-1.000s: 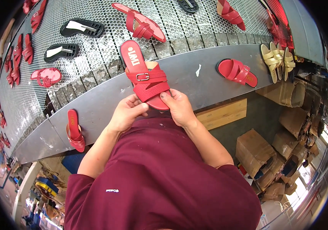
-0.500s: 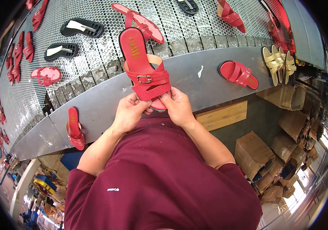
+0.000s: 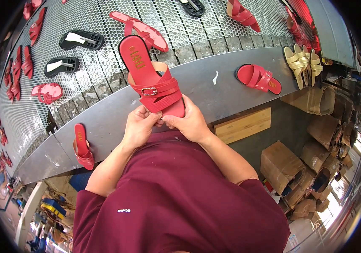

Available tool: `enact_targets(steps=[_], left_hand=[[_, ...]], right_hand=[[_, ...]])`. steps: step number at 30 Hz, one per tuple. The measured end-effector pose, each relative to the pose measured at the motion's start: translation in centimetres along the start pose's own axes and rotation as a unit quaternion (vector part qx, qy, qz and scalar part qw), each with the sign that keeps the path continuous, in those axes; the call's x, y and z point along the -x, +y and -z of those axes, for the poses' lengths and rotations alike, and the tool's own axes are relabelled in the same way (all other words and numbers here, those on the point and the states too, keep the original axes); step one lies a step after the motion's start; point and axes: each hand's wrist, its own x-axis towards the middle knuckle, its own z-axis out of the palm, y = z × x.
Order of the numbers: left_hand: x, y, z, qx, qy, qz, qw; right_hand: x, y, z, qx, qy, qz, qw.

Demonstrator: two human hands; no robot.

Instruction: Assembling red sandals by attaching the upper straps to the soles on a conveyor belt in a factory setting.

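Observation:
A red slide sandal [image 3: 160,89], with crossed straps and a metal buckle, is held toe-end toward me and heel pointing away. My right hand [image 3: 192,123] grips its toe end, with the thumb across the front edge. Closed against the left side of the toe is my left hand [image 3: 140,125], thumb and fingers pinched together; the fingertips of both hands nearly meet there. The sandal tilts left above the edge of a grey metal ledge [image 3: 205,95]. Whatever lies under the toe is hidden by my fingers.
Red uppers [image 3: 141,30] and black soles [image 3: 81,39] lie on a perforated metal conveyor [image 3: 104,14] beyond the ledge. One red sandal [image 3: 83,147] rests at left, another [image 3: 258,79] at right beside gold sandals [image 3: 300,65]. Cardboard boxes [image 3: 281,160] stand at lower right.
The sandal has tilted further left and shifted slightly left in my hands. My right thumb has moved from the strap edge down across the toe. Items on the conveyor have shifted left in view.

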Motion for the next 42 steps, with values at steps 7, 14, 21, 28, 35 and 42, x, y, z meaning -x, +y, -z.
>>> enact_targets(steps=[7, 14, 21, 28, 35, 42], left_hand=[[-0.1, -0.1, -0.5, 0.014, -0.033, 0.005, 0.999], [-0.3, 0.3, -2.0, -0.045, 0.008, 0.002, 0.999], [-0.8, 0.3, -2.4, -0.048, 0.012, 0.016, 0.999], [-1.2, -0.3, -2.4, 0.06, -0.069, 0.051, 0.994], [-1.7, -0.3, -2.9, 0.046, -0.065, 0.038, 0.996], [-1.5, 1.0, -4.6, -0.012, -0.049, 0.016, 0.999]], right_hand=[[0.4, -1.1, 0.5, 0.039, -0.002, 0.006, 0.999], [0.3, -0.9, 1.3, 0.06, 0.002, 0.001, 0.998], [0.3, -1.2, 2.2, 0.058, 0.011, 0.005, 0.998], [0.0, -1.1, 3.4, -0.01, -0.032, -0.003, 0.999], [0.1, -1.2, 3.8, -0.077, -0.044, -0.031, 0.996], [0.3, -1.6, 4.0, -0.003, -0.03, 0.0, 1.0]])
